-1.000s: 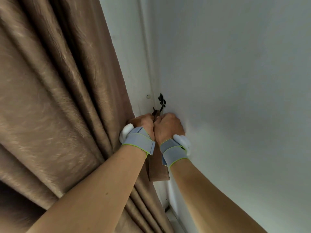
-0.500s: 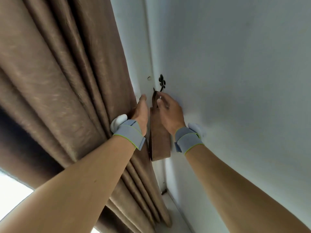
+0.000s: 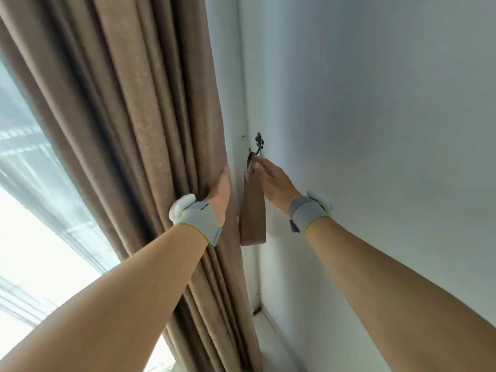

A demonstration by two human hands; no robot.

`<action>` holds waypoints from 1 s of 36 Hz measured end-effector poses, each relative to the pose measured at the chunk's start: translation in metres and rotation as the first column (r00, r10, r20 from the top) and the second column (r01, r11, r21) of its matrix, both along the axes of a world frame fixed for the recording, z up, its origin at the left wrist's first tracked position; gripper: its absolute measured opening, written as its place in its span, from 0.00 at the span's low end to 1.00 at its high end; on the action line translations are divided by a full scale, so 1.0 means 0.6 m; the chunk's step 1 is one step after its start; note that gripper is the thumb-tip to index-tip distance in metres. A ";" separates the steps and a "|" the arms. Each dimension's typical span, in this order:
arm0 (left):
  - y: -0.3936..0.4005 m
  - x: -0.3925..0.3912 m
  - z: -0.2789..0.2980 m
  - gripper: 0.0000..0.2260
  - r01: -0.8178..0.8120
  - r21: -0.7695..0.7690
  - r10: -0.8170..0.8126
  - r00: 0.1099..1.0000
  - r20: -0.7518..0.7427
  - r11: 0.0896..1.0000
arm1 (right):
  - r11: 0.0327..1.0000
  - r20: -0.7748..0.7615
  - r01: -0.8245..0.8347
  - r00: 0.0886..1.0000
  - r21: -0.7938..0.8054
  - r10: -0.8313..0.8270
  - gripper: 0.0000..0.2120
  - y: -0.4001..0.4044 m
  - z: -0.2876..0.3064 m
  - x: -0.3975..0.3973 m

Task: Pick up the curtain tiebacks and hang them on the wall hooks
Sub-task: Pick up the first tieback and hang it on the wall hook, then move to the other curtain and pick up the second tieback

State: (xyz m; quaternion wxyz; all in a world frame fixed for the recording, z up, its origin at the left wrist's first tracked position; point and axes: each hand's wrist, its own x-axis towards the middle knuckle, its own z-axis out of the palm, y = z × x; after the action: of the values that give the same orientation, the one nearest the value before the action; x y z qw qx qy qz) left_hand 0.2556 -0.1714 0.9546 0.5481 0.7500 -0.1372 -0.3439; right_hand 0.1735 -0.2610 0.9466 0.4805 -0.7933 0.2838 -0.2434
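A brown fabric tieback (image 3: pixel 252 210) hangs flat against the white wall from a small black metal hook (image 3: pixel 258 145) with a flower-shaped plate. My right hand (image 3: pixel 273 181) reaches up to the tieback's top loop, fingertips pinching it just under the hook. My left hand (image 3: pixel 221 193) lies flat against the edge of the brown curtain (image 3: pixel 150 130), fingers extended, pressing the folds to the left. Both wrists wear grey straps.
The curtain hangs in deep folds left of the room corner. A bright window (image 3: pixel 35 210) with a sheer layer shows at far left. A white ledge (image 3: pixel 276 345) runs along the bottom by the wall.
Both hands were bunched together at the hook. They have separated: my left hand moved onto the curtain edge, my right stays at the tieback's top. The tieback now hangs free.
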 end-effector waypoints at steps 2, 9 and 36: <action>0.034 -0.016 0.006 0.31 -0.007 0.036 0.008 0.998 -0.055 0.999 | 1.000 -0.010 -0.003 1.000 -0.017 0.003 0.23 0.030 0.006 -0.018; 0.166 -0.042 0.033 0.31 0.101 0.039 -0.100 0.995 -0.015 0.994 | 0.995 -0.024 -0.050 0.999 -0.083 0.048 0.24 0.144 0.049 -0.063; 0.828 0.094 0.164 0.32 -0.385 -0.119 0.397 0.912 0.104 0.915 | 0.803 -0.131 -0.540 0.841 -0.252 0.525 0.30 0.650 0.176 0.094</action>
State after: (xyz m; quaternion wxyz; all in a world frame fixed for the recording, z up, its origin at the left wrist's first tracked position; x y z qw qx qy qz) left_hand 0.3120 0.3251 1.0528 0.6316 0.7551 -0.0349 -0.1721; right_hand 0.2299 0.1290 1.0520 0.4048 -0.9068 0.0257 -0.1144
